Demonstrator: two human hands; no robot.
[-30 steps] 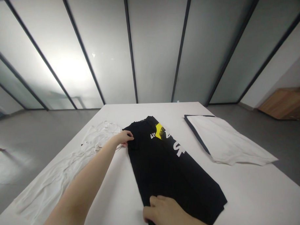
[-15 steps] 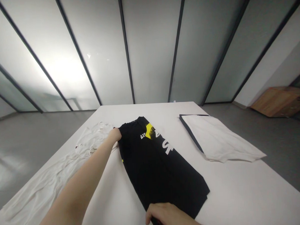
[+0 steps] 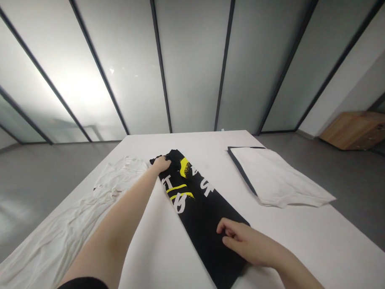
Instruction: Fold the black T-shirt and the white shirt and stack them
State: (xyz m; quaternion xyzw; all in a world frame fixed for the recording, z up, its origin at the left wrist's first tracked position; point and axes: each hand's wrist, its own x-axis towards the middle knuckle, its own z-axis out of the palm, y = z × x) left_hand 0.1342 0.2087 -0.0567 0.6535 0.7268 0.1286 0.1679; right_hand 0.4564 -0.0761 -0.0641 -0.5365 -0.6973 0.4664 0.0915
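Observation:
A black T-shirt (image 3: 201, 220) with yellow and white print lies lengthwise on the white table, folded into a long narrow strip. My left hand (image 3: 162, 163) is at its far end, near the collar, with fingers closed on the fabric. Over the near end, by the shirt's right edge, is my right hand (image 3: 241, 239). Its fingers are loosely curled, thumb and forefinger apart, and no cloth shows between them. Whether its underside touches the shirt is hidden.
Crumpled white garments (image 3: 78, 220) spread along the left side of the white table (image 3: 158, 251). To the right lies a folded white garment (image 3: 278, 175) over a dark one. Beyond the table are frosted glass panels (image 3: 192, 64) and a wooden cabinet (image 3: 358, 130).
The shirt's left side has been folded over to the right, narrowing it and exposing more print. Both hands have moved right; my right hand also moved farther away and let go of the hem.

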